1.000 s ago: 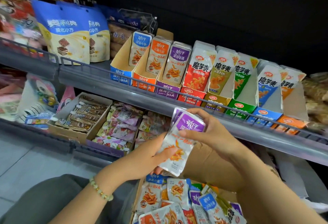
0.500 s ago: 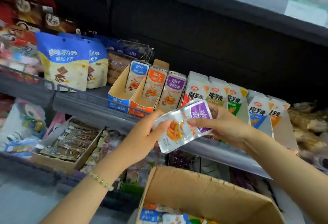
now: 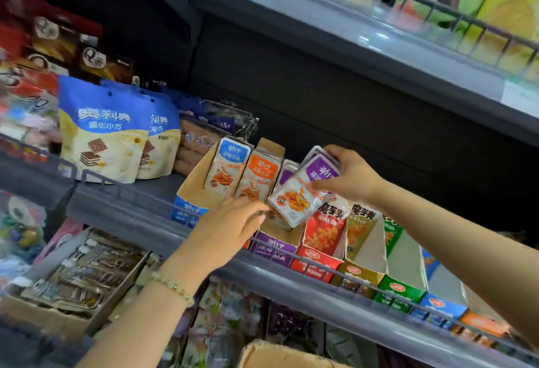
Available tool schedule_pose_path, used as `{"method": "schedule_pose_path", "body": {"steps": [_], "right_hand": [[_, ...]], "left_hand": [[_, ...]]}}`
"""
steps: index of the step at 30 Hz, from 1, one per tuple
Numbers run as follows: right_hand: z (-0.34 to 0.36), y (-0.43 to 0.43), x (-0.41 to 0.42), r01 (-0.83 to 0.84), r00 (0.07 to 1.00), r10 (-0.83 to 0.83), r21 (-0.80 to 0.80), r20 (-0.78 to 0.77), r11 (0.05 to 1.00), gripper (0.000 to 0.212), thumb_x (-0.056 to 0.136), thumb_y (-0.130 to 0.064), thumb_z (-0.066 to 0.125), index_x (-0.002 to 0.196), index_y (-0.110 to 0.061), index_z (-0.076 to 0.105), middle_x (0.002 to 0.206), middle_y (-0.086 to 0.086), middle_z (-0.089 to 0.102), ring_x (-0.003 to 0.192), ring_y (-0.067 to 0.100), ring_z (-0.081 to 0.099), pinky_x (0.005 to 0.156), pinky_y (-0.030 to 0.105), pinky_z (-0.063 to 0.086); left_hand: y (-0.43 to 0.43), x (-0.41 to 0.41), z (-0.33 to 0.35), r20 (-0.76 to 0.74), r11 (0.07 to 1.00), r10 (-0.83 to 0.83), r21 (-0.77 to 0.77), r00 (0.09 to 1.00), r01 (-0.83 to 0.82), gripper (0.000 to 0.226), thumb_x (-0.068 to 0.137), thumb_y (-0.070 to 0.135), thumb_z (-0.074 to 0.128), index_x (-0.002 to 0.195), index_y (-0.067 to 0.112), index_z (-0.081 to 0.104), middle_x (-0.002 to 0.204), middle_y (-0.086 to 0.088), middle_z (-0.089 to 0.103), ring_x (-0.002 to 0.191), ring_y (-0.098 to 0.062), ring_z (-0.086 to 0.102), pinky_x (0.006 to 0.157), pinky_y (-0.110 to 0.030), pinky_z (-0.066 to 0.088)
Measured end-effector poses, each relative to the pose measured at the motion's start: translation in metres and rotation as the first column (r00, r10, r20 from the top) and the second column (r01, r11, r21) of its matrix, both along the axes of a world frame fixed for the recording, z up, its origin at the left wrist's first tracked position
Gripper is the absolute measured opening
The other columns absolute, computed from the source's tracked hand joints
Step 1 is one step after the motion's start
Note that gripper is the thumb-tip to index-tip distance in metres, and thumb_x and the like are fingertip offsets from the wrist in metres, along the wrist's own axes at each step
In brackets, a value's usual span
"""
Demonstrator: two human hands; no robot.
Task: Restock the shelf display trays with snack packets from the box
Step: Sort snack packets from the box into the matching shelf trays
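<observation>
Over the purple tray point(image 3: 272, 246), just four o'clock of centre, the packets point(image 3: 303, 192) now hang tilted. Their top end points toward one o'clock and their lower corner sits just above the tray's front lip. Half a second ago they lay sideways in front of the shelf point(image 3: 140, 207) rail point(image 3: 329, 270), pinched from both ends; since then they have gone up and back.

Only the right hand point(image 3: 347, 176) grips them, fingers curled over the top edge and thumb across the front. At eight o'clock from the packets, the left hand point(image 3: 233, 227) has let go: its fingers stretch toward the tray and hold nothing. Blur smears the tips, so I cannot tell whether they touch the packets. A bracelet point(image 3: 172, 287) sits on that wrist.

At six o'clock the box point(image 3: 280, 356) has sunk to the bottom edge, with one cardboard flap showing and its contents out of view. The number of packets in the grip is unclear; a second edge peeks from behind the front one. They hide most of the tray's own stock.
</observation>
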State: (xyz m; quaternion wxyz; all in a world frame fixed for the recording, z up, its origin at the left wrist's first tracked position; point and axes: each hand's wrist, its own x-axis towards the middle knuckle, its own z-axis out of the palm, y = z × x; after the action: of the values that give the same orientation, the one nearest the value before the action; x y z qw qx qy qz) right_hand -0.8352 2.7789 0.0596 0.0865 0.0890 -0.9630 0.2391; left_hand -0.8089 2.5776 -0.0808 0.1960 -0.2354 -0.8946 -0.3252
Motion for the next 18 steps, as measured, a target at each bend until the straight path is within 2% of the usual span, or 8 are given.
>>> {"method": "schedule_pose_path", "body": {"steps": [3, 6, 9, 12, 15, 18], "right_hand": [[-0.005, -0.016, -0.011, -0.047, 0.998, 0.040, 0.147, 0.049, 0.988, 0.075, 0.074, -0.018, 0.081, 0.137, -0.019, 0.041, 0.124, 0.004, 0.057, 0.101, 0.014, 0.058, 0.085, 0.032, 0.053], [-0.006, -0.028, -0.017, -0.083, 0.994, 0.062, 0.279, 0.086, 0.957, 0.077, 0.078, -0.018, 0.078, 0.143, -0.017, 0.036, 0.131, 0.003, 0.052, 0.098, 0.009, 0.050, 0.081, 0.025, 0.046], [0.000, -0.030, -0.021, -0.108, 0.989, 0.065, 0.347, 0.136, 0.931, 0.071, 0.079, -0.018, 0.077, 0.139, -0.018, 0.040, 0.129, 0.002, 0.052, 0.096, 0.009, 0.049, 0.077, 0.024, 0.045], [0.000, -0.029, -0.024, -0.132, 0.983, 0.070, 0.387, 0.171, 0.913, 0.073, 0.079, -0.019, 0.077, 0.140, -0.022, 0.038, 0.130, 0.000, 0.050, 0.102, 0.012, 0.052, 0.081, 0.026, 0.048], [-0.006, -0.030, -0.030, -0.159, 0.979, 0.084, 0.436, 0.186, 0.886, 0.080, 0.078, -0.021, 0.078, 0.144, -0.023, 0.034, 0.138, -0.002, 0.045, 0.117, 0.018, 0.051, 0.087, 0.028, 0.049], [-0.014, -0.031, -0.035, -0.164, 0.979, 0.089, 0.448, 0.183, 0.879, 0.081, 0.078, -0.023, 0.078, 0.145, -0.022, 0.033, 0.141, 0.001, 0.046, 0.121, 0.019, 0.051, 0.090, 0.029, 0.048]], "left_hand": [[0.004, -0.004, -0.006, -0.011, 0.998, -0.018, -0.066, 1.000, 0.017, 0.034, 0.096, 0.048, 0.041, 0.122, 0.034, 0.057, 0.120, 0.013, 0.057, 0.104, -0.005, 0.051, 0.093, -0.028, 0.044], [0.007, -0.009, -0.011, -0.044, 0.983, 0.036, -0.181, 0.998, -0.044, 0.034, 0.094, 0.053, 0.042, 0.105, 0.029, 0.064, 0.101, 0.008, 0.056, 0.091, -0.008, 0.050, 0.081, -0.026, 0.044], [0.005, -0.012, -0.012, -0.051, 0.983, 0.043, -0.176, 0.998, -0.052, 0.030, 0.093, 0.051, 0.046, 0.099, 0.028, 0.064, 0.097, 0.009, 0.057, 0.087, -0.007, 0.048, 0.076, -0.023, 0.043], [0.005, -0.014, -0.013, -0.037, 0.985, 0.037, -0.167, 0.999, -0.043, 0.028, 0.092, 0.051, 0.048, 0.098, 0.028, 0.063, 0.095, 0.010, 0.057, 0.087, -0.007, 0.049, 0.075, -0.023, 0.041], [0.006, -0.011, -0.012, -0.043, 0.994, 0.024, -0.109, 0.999, -0.028, 0.026, 0.091, 0.050, 0.051, 0.106, 0.030, 0.057, 0.103, 0.013, 0.059, 0.088, -0.006, 0.051, 0.079, -0.022, 0.041], [0.009, -0.009, -0.013, -0.028, 0.996, 0.026, -0.081, 0.999, -0.028, 0.043, 0.090, 0.049, 0.053, 0.130, 0.033, 0.046, 0.123, 0.014, 0.057, 0.107, -0.010, 0.054, 0.093, -0.027, 0.041]]}}
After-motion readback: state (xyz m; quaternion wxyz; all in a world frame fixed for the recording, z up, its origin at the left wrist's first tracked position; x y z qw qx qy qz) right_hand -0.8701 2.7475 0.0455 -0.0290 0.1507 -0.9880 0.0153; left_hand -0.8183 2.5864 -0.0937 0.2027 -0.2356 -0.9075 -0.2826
